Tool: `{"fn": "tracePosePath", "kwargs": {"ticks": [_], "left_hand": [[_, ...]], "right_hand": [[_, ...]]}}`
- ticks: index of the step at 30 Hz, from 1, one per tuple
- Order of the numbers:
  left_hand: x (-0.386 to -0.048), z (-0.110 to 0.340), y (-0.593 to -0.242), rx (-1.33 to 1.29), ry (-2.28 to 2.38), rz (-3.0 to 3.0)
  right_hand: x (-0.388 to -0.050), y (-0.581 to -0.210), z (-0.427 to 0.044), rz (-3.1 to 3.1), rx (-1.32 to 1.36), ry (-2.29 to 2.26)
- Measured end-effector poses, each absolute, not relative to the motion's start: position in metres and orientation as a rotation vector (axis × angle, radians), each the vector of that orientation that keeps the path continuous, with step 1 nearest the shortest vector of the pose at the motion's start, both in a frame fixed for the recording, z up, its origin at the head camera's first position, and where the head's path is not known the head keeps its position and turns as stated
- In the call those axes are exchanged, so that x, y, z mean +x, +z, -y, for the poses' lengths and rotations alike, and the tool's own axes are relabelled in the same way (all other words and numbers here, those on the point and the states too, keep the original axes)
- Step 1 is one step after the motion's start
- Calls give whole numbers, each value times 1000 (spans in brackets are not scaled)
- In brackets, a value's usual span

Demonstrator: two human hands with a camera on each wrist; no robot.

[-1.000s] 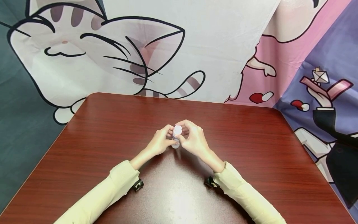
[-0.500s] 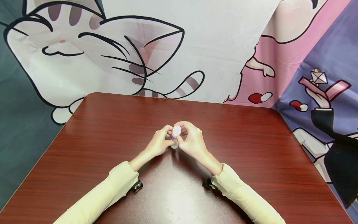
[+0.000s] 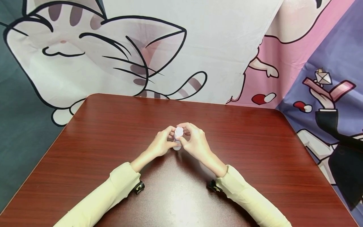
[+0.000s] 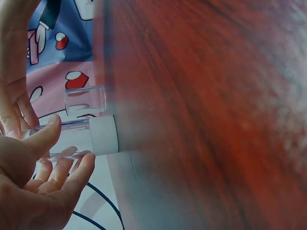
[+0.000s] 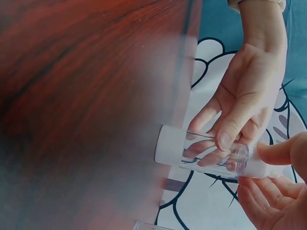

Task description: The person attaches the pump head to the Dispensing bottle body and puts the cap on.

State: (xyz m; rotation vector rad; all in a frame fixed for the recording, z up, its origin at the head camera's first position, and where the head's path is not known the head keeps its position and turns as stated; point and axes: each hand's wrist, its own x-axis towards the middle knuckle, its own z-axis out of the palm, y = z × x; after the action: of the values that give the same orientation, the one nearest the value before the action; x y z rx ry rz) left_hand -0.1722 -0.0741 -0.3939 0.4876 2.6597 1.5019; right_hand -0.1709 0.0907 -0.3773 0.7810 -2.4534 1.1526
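A small clear bottle [image 5: 211,155] with a white base [image 4: 104,135] stands upright on the table, between both hands near the middle. My left hand [image 3: 162,143] grips its clear body, thumb on the near side and fingers round the far side. At the top, my right hand [image 3: 197,142] pinches the white upper part [image 5: 254,166] between thumb and fingers. Behind the bottle in the left wrist view stands a clear open-looking cylinder [image 4: 86,101], apart from both hands. Only its rim shows at the bottom of the right wrist view.
The reddish-brown wooden table [image 3: 127,116] has rounded far corners and a bright glare near its front. A cloth with cartoon drawings [image 3: 221,47] hangs just behind the far edge. Dark devices [image 3: 139,187] sit under both sleeve cuffs.
Both hands keep nearly the same hold and place on the bottle. The head view has shifted very slightly.
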Motion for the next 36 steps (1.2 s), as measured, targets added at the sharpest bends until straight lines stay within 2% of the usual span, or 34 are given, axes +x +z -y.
{"fn": "tracePosePath", "kwargs": {"ticks": [18, 36], "left_hand": [[-173, 74, -395, 492, 1475, -2670], [-174, 75, -396, 501, 1481, -2661]], "right_hand": [[-169, -375, -95, 2442, 855, 1079], [-171, -379, -109, 2536, 856, 1209]]}}
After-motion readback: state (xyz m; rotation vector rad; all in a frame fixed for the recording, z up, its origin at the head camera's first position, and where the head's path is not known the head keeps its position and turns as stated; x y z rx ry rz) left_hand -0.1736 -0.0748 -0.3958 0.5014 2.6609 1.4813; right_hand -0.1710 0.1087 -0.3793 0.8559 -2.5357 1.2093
